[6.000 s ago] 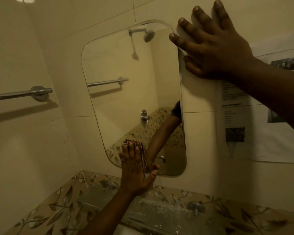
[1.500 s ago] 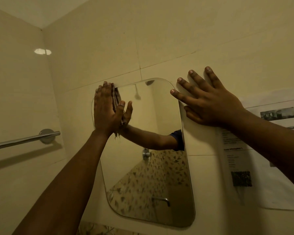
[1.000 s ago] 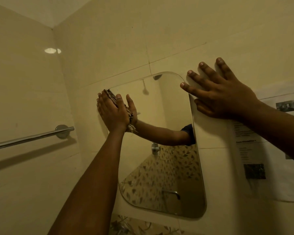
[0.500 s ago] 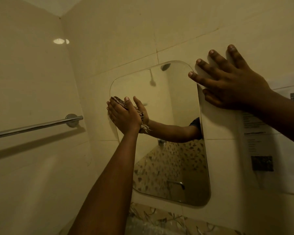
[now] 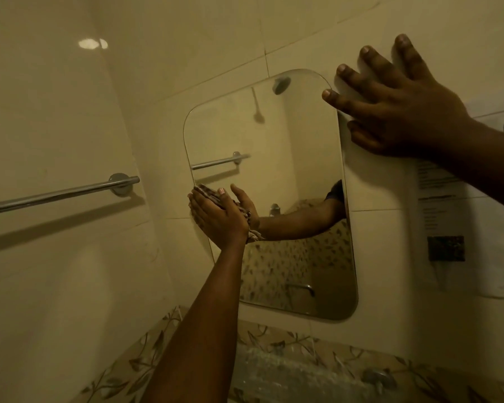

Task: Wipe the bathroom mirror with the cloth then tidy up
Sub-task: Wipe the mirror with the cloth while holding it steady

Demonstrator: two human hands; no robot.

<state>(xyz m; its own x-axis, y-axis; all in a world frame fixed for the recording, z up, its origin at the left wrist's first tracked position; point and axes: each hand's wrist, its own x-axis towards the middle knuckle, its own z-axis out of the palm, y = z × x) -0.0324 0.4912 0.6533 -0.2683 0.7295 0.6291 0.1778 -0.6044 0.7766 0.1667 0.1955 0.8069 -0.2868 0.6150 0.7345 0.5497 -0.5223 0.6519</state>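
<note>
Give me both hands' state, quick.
Left hand: open, fingers straight, pressing the cloth against the mirror.
Right hand: open, fingers spread, flat on the wall, holding nothing.

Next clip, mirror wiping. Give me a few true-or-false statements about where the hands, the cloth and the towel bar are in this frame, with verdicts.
1. The left hand presses the cloth against the mirror near its left edge. True.
2. The right hand grips the towel bar. False: it lies flat on the wall by the mirror's upper right corner, and nothing touches the bar.
3. A paper notice is on the wall to the right of the mirror. True.
4. The left hand is balled into a fist. False: its fingers lie straight over the cloth.
</note>
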